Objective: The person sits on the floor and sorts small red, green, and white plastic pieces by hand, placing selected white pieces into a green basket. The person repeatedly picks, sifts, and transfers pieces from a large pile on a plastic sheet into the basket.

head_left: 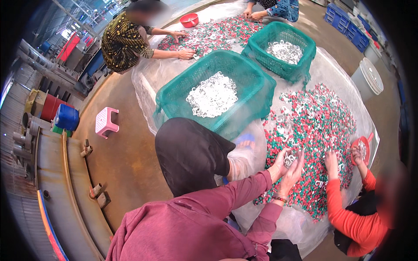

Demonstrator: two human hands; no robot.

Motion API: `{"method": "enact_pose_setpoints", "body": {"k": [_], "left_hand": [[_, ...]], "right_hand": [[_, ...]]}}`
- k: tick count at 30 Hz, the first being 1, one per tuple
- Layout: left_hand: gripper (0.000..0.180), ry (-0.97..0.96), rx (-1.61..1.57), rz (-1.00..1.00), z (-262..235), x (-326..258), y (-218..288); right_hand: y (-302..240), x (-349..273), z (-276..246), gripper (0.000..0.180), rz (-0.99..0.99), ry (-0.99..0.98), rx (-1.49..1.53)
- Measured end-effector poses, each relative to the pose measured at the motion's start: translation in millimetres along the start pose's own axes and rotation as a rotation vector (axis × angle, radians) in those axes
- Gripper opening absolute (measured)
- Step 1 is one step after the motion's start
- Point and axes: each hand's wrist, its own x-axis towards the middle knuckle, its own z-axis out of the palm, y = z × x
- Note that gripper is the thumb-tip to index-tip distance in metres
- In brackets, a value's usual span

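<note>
Both my hands meet low over a spread pile of small red, green and white pieces [318, 117]. My left hand [278, 167] is cupped, fingers curled around a little cluster of white and silvery hook-shaped pieces [289, 160]. From the other side, my right hand [293, 177], with a beaded bracelet at its wrist, closes against the same cluster. More white hooks lie scattered among the red and green pieces. Beyond my knee stands a large green mesh basket [174, 89] with a heap of white hooks [212, 95] inside.
A second green basket [307, 54] holds more white hooks. At the right, a co-worker in orange sleeves [344, 213] reaches into the pile, holding a red scoop [366, 150]. Other people work at another pile [209, 35]. A pink stool [106, 122] and white bucket [367, 80] stand nearby.
</note>
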Motion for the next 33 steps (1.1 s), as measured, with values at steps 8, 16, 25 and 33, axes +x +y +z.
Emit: {"method": "enact_pose_setpoints", "body": {"k": [8, 16, 25, 33], "left_hand": [[0.049, -0.7, -0.597, 0.158, 158.0, -45.7, 154.9], [0.087, -0.661, -0.834, 0.517, 150.2, -86.9, 242.1], [0.075, -0.348, 1.063, 0.011, 112.4, 21.7, 128.6], [0.071, 0.436, 2.495, 0.521, 22.4, 129.6, 114.0]], "right_hand": [[-13.0, 46.4, -23.0, 0.041, -0.137, 0.331, 0.369], [7.3, 44.4, -17.0, 0.043, 0.129, 0.387, 0.281], [110.8, 61.5, -58.8, 0.081, 0.379, -0.059, -0.459], [157.5, 100.8, -60.4, 0.096, 0.412, -0.176, -0.715]]}}
